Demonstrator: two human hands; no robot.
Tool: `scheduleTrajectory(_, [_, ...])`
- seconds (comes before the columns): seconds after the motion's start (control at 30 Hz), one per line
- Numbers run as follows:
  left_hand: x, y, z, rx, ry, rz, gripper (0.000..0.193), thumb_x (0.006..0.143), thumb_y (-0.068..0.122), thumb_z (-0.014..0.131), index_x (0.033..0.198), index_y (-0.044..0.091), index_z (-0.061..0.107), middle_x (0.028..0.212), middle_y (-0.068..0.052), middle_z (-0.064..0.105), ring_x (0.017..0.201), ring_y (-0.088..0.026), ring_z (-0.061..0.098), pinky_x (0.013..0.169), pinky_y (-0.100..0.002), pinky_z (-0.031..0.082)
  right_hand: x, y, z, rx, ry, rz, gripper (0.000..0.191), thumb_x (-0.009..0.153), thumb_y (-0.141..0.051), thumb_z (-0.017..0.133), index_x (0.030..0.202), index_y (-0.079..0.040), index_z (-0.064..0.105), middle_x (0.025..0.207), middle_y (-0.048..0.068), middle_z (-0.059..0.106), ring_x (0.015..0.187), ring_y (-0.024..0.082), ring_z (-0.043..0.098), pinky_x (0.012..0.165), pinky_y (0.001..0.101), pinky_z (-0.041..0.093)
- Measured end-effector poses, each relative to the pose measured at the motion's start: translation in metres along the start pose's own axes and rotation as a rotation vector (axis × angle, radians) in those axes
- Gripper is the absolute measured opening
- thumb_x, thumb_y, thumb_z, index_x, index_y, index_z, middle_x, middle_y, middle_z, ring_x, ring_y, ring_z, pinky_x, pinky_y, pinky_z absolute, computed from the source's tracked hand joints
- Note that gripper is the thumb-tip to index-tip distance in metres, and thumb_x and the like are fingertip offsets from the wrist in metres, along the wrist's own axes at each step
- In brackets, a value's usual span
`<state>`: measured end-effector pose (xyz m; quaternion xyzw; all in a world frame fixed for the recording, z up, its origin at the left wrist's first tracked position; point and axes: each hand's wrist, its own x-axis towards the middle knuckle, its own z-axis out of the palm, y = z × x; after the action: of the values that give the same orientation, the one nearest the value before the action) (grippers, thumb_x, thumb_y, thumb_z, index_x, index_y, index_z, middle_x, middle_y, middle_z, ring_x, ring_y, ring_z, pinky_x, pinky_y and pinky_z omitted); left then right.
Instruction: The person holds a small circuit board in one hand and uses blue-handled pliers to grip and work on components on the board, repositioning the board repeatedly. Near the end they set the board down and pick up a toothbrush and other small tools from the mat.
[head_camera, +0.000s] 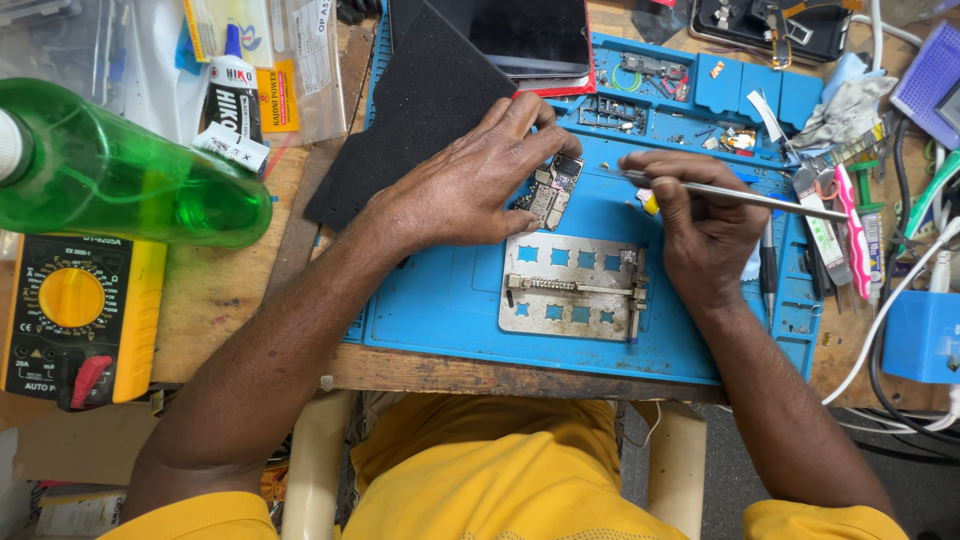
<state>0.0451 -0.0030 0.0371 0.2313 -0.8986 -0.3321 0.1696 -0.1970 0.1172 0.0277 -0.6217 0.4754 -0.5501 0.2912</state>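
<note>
Blue silicone repair mat (450, 310) covers the wooden bench, and everything sits relative to it. Near the mat's middle lies a small circuit board (551, 190); the left hand (470, 185) rests over it, fingers loosely curled, fingertips pinning the board's edge down. Just right of the board, the right hand (700, 225) is clenched around a thin metal tool (740, 195), which lies across the fingers toward the mat's right edge. A perforated metal holder plate (572, 287) lies on the mat's near side, below both hands. A green bottle (130, 170) lies well left of the mat.
</note>
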Motion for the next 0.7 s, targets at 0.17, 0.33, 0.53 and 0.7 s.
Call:
scheduleTrajectory(0.17, [0.000,-0.006,-0.002,-0.001,-0.051,-0.002,0.074,0.072,0.019,0.088,0.138,0.011,0.055,0.121,-0.011,0.053,0.121,-0.031,0.051,0.110,-0.046,0.047,0.009,-0.052,-0.028,-0.417,-0.127,0.403,0.025,0.104,-0.014,0.068,0.128,-0.007,0.065,0.089,0.011,0.075,0.082,0.017,0.073,0.072,0.0335,0.059])
scheduleTrajectory(0.33, [-0.001,-0.004,-0.010,0.033,-0.011,0.114,0.071,0.074,0.026,0.086,0.135,0.004,0.057,0.132,-0.022,0.049,0.129,-0.040,0.046,0.108,-0.051,0.045,-0.026,-0.086,-0.045,-0.900,-0.478,0.534,0.026,0.092,-0.024,0.075,0.117,-0.014,0.072,0.081,0.014,0.075,0.065,0.028,0.073,0.061,0.0407,0.056])
scheduleTrajectory(0.53, [0.008,0.023,-0.011,0.174,-0.177,-0.265,0.074,0.070,0.038,0.086,0.135,0.015,0.059,0.130,-0.011,0.052,0.128,-0.029,0.048,0.106,-0.050,0.048,-0.053,-0.074,-0.115,-1.062,0.067,0.326,0.019,0.096,-0.021,0.072,0.110,-0.009,0.077,0.100,0.014,0.077,0.085,0.030,0.075,0.073,0.0399,0.058])
scheduleTrajectory(0.7, [0.007,0.027,-0.013,0.184,-0.106,-0.132,0.073,0.070,0.040,0.086,0.133,0.013,0.062,0.128,-0.013,0.054,0.129,-0.031,0.047,0.107,-0.049,0.048,-0.033,-0.053,-0.184,-1.226,0.175,0.439,0.017,0.091,-0.017,0.075,0.106,-0.008,0.080,0.100,0.016,0.077,0.086,0.032,0.075,0.082,0.0430,0.057])
